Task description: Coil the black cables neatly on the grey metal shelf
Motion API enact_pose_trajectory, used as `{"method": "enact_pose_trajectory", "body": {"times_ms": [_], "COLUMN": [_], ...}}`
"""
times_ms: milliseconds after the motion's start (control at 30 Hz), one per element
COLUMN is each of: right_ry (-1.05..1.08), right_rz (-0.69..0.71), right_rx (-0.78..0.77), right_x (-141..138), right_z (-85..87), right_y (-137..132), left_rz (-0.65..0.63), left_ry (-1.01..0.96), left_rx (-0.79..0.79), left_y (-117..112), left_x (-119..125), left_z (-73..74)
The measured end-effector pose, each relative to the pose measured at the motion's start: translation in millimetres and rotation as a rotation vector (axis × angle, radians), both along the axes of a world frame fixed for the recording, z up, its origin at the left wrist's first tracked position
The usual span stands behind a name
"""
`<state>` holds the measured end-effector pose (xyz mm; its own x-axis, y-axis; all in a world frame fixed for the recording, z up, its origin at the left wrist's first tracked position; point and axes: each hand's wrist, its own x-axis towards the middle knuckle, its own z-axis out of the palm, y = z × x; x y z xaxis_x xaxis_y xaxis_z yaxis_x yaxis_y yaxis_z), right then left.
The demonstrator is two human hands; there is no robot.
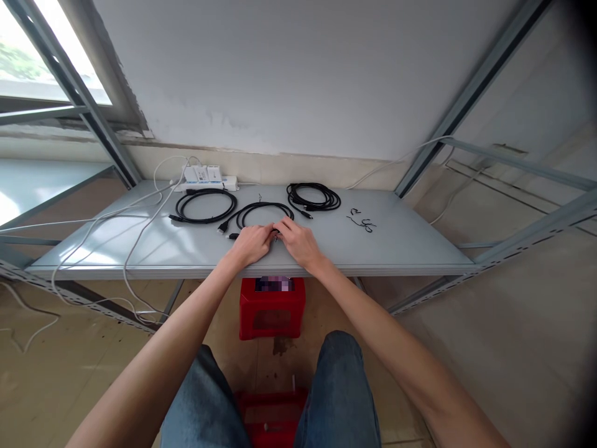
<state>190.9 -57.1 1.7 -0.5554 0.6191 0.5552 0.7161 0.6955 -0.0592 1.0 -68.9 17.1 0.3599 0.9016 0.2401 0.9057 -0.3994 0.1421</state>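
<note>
A coiled black cable [265,204] lies at the middle of the shelf, its plugs pointing left. My left hand [254,244] is closed on the near side of this coil. Right beside it, my right hand [297,241] has its fingers bent and pinched on the same part, and the fingertips of both hands meet. A thin dark end shows just below the fingertips; what exactly they pinch there is mostly hidden. Left of my hands sits another black cable coil [205,221], and a thicker black cable coil [321,206] rests at the back right.
Several black twist ties [367,225] lie on the grey metal shelf [401,249] at right. A white power strip [228,182] with adapters stands at the back left, white cords [130,249] trailing over the front edge. Below is a red stool [272,311]; metal uprights flank the shelf.
</note>
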Motion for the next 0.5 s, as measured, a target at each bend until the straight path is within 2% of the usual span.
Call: {"method": "enact_pose_trajectory", "body": {"times_ms": [300,500], "right_ry": [-0.240,-0.398], "right_rz": [0.016,0.098], "right_rx": [0.135,0.291], "right_x": [-2.7,-6.1], "right_z": [7.4,12.8], "right_y": [-2.5,4.1], "left_rz": [-0.015,-0.013], "left_ry": [-0.024,-0.038], "left_rx": [-0.019,-0.024], "left_y": [0.2,1.3], "left_x": [-0.3,-1.6], "left_z": [0.9,0.0]}}
